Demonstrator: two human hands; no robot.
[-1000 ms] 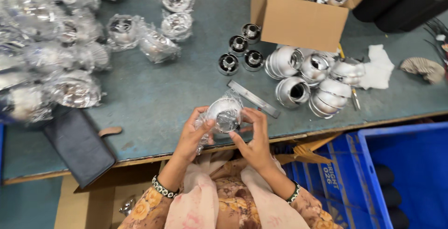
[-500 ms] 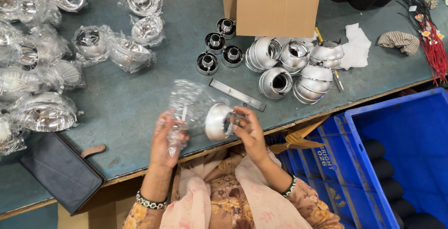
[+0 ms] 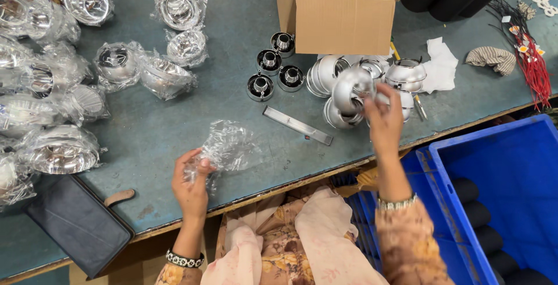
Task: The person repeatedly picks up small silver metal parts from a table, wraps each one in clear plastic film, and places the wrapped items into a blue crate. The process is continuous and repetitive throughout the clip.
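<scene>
Gripping a silver reflector cup [image 3: 350,89], the right hand [image 3: 383,121] had carried it out over the cluster of bare reflector cups [image 3: 401,74] near the table's far-right area, just in front of the cardboard box [image 3: 340,23]; fingers pinched the cup's rim, thumb side hidden behind it. Half a second before, that cup sat close to the near edge between both hands, partly in its wrap. Now it was out of the wrap, so the unwrapping looked done for this piece. The left hand [image 3: 193,181] stayed at the near edge, fingers closed on the empty clear plastic bag [image 3: 229,145], which drooped onto the table [image 3: 232,105].

Three small black-ringed lens holders [image 3: 272,70] stood left of the cluster, a flat metal strip [image 3: 297,126] lay between them and the near edge. Wrapped reflectors [image 3: 58,148] filled the left side and far-left corner. A dark pouch [image 3: 75,221] overhung the near-left corner. White cloth [image 3: 440,64], a striped rag [image 3: 493,57] and red wires [image 3: 532,67] lay toward the right edge; a blue crate [image 3: 505,174] sat below it.

Whether the cup touched the pile yet: couldn't tell, hand covered the contact. Box contents cut off at the top; wrapped items' shapes blurred by glare.
</scene>
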